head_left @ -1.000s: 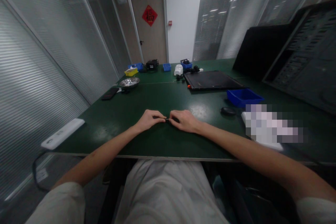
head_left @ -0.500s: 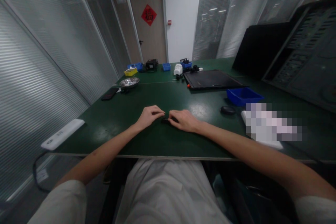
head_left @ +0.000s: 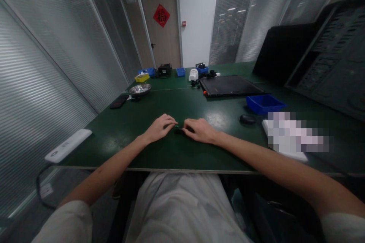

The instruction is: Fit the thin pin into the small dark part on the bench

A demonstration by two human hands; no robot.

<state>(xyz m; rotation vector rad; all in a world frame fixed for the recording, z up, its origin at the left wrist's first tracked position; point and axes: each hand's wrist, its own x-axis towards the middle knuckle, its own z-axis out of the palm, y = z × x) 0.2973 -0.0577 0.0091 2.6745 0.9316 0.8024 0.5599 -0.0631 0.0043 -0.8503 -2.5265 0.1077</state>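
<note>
My left hand [head_left: 161,128] rests over the green table with thumb and fingers pinched together. A tiny green piece [head_left: 176,125] shows right at its fingertips, too small to name. Just to the right, my right hand [head_left: 202,131] lies low on the table, its fingers curled closed. From under its thumb and fingertips a small thin dark object [head_left: 179,131] sticks out toward the left hand; its kind cannot be made out. Only a narrow gap separates the two hands.
To the right are a black mouse [head_left: 247,119], a blue tray [head_left: 265,104] and a white flat item [head_left: 285,152], partly pixelated. A black flat panel [head_left: 232,85] lies farther back. A metal bowl [head_left: 140,90], a phone [head_left: 119,101] and a white power strip [head_left: 68,145] stand left.
My left hand has shifted slightly left, and the tiny green piece now shows at its fingertips. My right hand stays in place with the dark object.
</note>
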